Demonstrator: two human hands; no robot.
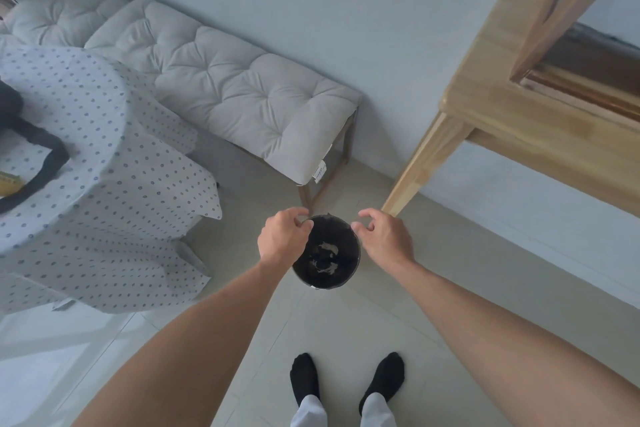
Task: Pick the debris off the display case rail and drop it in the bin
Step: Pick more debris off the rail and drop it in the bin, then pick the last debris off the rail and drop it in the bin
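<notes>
A small round black bin (349,274) stands on the tiled floor below me, with pale scraps (327,248) lying at its bottom. My left hand (282,236) hovers over the bin's left rim, fingers curled inward; whether it holds anything I cannot tell. My right hand (382,236) hovers at the right rim with fingers spread and nothing visible in it. The wooden display case (491,94) stands at the upper right; its glass frame is blurred and I cannot make out debris on its rail.
A grey tufted bench (242,90) runs along the wall at the back. A table under a dotted cloth (104,156) stands to the left. The case's wooden leg (415,170) meets the floor just behind the bin. My feet in black socks (346,381) are below.
</notes>
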